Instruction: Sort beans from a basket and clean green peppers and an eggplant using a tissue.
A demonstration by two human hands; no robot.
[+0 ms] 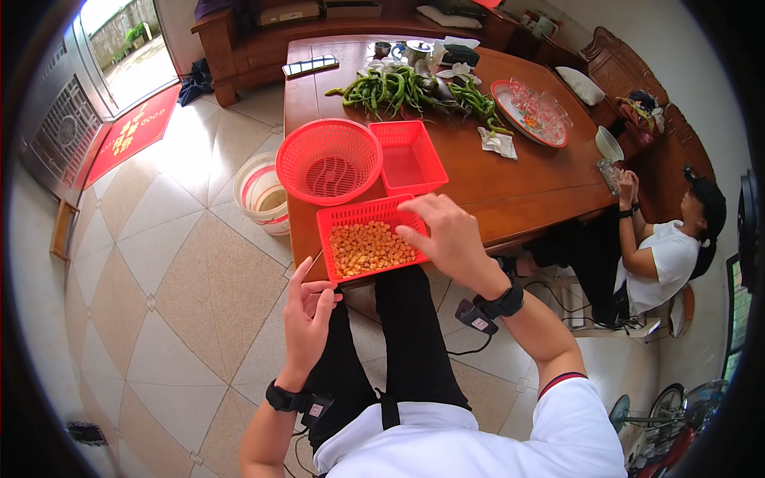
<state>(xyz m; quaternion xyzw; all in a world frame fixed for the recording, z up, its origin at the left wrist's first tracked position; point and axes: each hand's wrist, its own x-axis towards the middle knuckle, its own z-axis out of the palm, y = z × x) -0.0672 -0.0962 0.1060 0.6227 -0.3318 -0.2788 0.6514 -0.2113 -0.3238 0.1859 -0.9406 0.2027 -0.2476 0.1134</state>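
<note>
A red, rectangular plastic basket with slotted walls (358,213) sits upright at the worktop's (526,179) near-left corner, by the near edge. Small, golden-yellow, kernel-like pieces (370,248) lie loose across its bottom.

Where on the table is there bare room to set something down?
Widest: right of the empty red tray, this side of tissue and platter. Smaller: between phone and colander. Crowded: around the peppers, and the near corner by the basket of yellow pieces.

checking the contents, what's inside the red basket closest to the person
Small yellow-orange pieces lie inside the red basket. The floor beneath them is covered, and the right hand hides part of its right side.
</note>
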